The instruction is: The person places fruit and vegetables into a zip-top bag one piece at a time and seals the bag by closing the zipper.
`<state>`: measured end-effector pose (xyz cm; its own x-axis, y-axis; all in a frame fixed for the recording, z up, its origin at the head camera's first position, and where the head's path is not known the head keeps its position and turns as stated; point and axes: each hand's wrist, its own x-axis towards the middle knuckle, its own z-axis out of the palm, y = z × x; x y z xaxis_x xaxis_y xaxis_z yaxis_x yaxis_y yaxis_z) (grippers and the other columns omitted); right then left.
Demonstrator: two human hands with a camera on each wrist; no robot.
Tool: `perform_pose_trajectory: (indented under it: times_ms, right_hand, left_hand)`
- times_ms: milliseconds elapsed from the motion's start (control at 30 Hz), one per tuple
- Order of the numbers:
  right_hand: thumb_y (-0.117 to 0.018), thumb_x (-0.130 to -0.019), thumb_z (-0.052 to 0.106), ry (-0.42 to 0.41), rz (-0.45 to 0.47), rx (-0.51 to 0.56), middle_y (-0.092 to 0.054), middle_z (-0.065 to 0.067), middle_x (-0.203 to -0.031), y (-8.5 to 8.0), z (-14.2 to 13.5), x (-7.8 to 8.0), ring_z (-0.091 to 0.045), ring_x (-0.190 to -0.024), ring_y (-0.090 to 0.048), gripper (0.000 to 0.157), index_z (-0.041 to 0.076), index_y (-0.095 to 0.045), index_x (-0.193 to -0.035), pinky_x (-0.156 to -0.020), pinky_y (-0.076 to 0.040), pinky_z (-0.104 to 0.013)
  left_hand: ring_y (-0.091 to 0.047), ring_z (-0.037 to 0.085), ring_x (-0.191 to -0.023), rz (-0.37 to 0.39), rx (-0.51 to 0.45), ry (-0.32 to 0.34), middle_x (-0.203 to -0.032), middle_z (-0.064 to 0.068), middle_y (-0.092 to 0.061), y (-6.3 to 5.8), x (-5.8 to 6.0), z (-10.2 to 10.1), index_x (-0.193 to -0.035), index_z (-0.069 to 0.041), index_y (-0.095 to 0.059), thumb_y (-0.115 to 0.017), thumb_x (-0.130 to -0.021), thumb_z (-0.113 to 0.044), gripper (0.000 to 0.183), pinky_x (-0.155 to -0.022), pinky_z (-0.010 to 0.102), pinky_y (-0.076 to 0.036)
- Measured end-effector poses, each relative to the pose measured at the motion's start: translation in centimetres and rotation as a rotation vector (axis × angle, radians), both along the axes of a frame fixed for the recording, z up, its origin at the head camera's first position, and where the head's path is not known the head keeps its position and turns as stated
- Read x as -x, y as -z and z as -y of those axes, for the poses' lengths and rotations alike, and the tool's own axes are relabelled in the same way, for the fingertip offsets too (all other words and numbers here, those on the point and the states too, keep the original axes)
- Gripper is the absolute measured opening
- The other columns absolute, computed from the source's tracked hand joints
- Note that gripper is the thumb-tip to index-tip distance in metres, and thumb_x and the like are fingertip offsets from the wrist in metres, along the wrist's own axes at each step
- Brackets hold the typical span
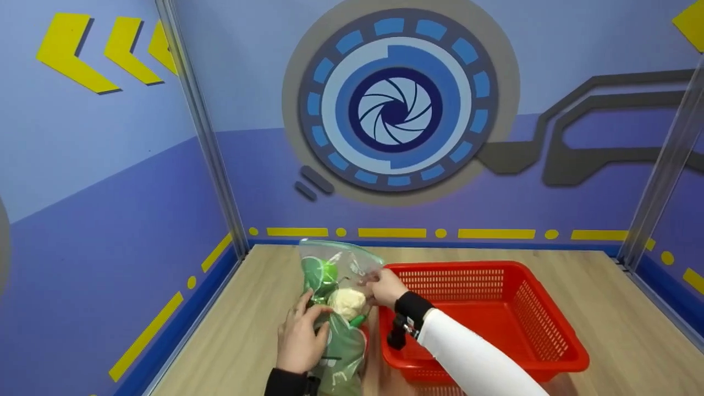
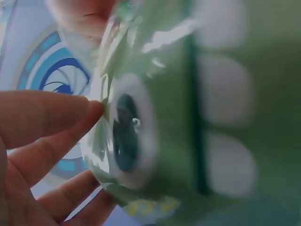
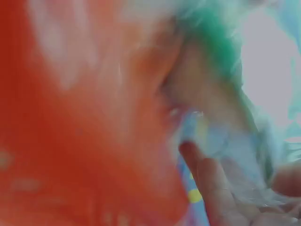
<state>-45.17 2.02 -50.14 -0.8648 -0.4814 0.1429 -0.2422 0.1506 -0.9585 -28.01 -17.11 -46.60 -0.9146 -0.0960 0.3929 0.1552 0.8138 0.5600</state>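
A clear zip bag with a green cartoon print (image 1: 344, 357) lies on the table, its open zip end toward the back wall. Inside it show a pale, lumpy cauliflower-like piece (image 1: 347, 303), a bright green piece (image 1: 329, 271) and a small dark-green piece (image 1: 358, 320). At the bag's left side, my left hand (image 1: 301, 335) pinches the plastic; in the left wrist view the fingertips (image 2: 95, 110) meet at the bag's edge beside a printed eye. My right hand (image 1: 386, 287) grips the bag's right edge near the top, thumb and fingers (image 3: 214, 188) closing on clear plastic.
Right beside the bag stands a red plastic basket (image 1: 575, 357) with slotted walls, under my right forearm (image 1: 467, 346). Blue and purple panels (image 1: 253, 176) enclose the wooden table (image 1: 236, 308) at the back and sides.
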Motion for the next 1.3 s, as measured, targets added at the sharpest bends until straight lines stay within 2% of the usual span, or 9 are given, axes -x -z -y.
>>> perform_pose_trajectory:
  times_ms: [33,67,167,300,433,533,667,967,1300]
  right_hand:
    - [-0.053,-0.098,0.002,0.026,0.014,-0.006,-0.064,-0.024,-0.136,-0.2,0.2,-0.1,-0.028,-0.096,-0.068,0.047,-0.007,-0.048,-0.144,-0.076,-0.059,-0.040]
    - [-0.052,-0.093,-0.002,0.139,0.066,-0.072,-0.058,-0.032,-0.138,-2.4,0.4,-2.4,-0.036,-0.101,-0.067,0.053,-0.013,-0.043,-0.145,-0.084,-0.058,-0.046]
    - [-0.054,-0.091,-0.001,0.181,-0.041,-0.165,-0.033,-0.042,-0.154,-5.1,0.6,-5.9,-0.051,-0.135,-0.048,0.072,-0.018,-0.023,-0.153,-0.110,-0.045,-0.056]
    - [-0.058,-0.094,0.002,0.046,-0.228,-0.329,-0.047,-0.039,-0.146,-6.6,1.0,-8.7,-0.048,-0.125,-0.058,0.063,-0.017,-0.035,-0.150,-0.106,-0.049,-0.054]
    - [-0.066,-0.095,0.015,-0.114,-0.406,-0.650,-0.066,-0.024,-0.130,-6.9,1.4,-9.7,-0.039,-0.120,-0.065,0.041,-0.005,-0.065,-0.130,-0.104,-0.052,-0.049]
    - [-0.071,-0.091,0.022,-0.117,-0.487,-0.844,-0.064,-0.021,-0.138,-6.4,1.6,-9.6,-0.038,-0.132,-0.059,0.045,0.001,-0.068,-0.131,-0.112,-0.047,-0.045]
    - [-0.074,-0.088,0.024,-0.093,-0.494,-0.921,-0.064,-0.015,-0.141,-5.4,1.3,-9.1,-0.038,-0.136,-0.056,0.053,0.004,-0.064,-0.136,-0.113,-0.046,-0.045]
    - [-0.075,-0.088,0.022,-0.102,-0.402,-0.806,-0.064,-0.015,-0.140,-4.2,-0.3,-8.2,-0.038,-0.133,-0.057,0.058,0.001,-0.059,-0.140,-0.112,-0.046,-0.048]
    - [-0.065,-0.101,0.027,-0.038,-0.211,-0.287,-0.048,-0.026,-0.154,-7.0,-4.3,-7.6,-0.046,-0.140,-0.049,0.062,0.001,-0.043,-0.154,-0.111,-0.044,-0.059]
  left_hand:
    - [-0.053,0.044,-0.135,0.011,0.017,-0.018,-0.156,0.014,-0.050,0.3,0.3,-0.1,-0.109,-0.026,-0.074,-0.075,-0.090,-0.008,0.026,-0.096,0.072,-0.040]
    - [-0.052,0.044,-0.135,0.018,0.033,-0.034,-0.156,0.014,-0.049,0.6,0.5,-0.2,-0.112,-0.027,-0.073,-0.074,-0.090,-0.007,0.030,-0.096,0.072,-0.039]
    - [-0.050,0.043,-0.137,0.030,0.068,-0.058,-0.158,0.015,-0.048,1.3,1.3,-0.5,-0.121,-0.026,-0.070,-0.072,-0.092,-0.005,0.037,-0.098,0.071,-0.036]
    - [-0.049,0.042,-0.140,0.049,0.106,-0.078,-0.160,0.017,-0.044,1.5,2.2,-0.9,-0.142,-0.020,-0.059,-0.067,-0.095,-0.008,0.049,-0.099,0.068,-0.037]
    - [-0.042,0.040,-0.147,0.115,0.133,-0.069,-0.161,0.019,-0.042,1.5,3.5,-1.0,-0.153,-0.008,-0.048,-0.058,-0.098,-0.016,0.057,-0.107,0.069,-0.033]
    - [-0.039,0.041,-0.149,0.174,0.130,-0.038,-0.159,0.020,-0.045,1.9,4.4,-1.1,-0.151,-0.006,-0.051,-0.053,-0.099,-0.020,0.054,-0.113,0.070,-0.028]
    - [-0.039,0.043,-0.149,0.225,0.102,0.011,-0.157,0.020,-0.048,2.0,5.3,-1.5,-0.149,-0.009,-0.053,-0.050,-0.100,-0.021,0.050,-0.115,0.071,-0.024]
    - [-0.033,0.045,-0.152,0.276,0.089,0.087,-0.161,0.024,-0.039,1.8,6.1,-2.3,-0.154,-0.008,-0.045,-0.046,-0.102,-0.020,0.054,-0.119,0.071,-0.018]
    - [-0.018,0.045,-0.157,0.186,0.136,0.021,-0.168,0.026,-0.022,1.5,6.4,-3.4,-0.159,-0.008,-0.037,-0.058,-0.097,-0.009,0.066,-0.122,0.068,-0.017]
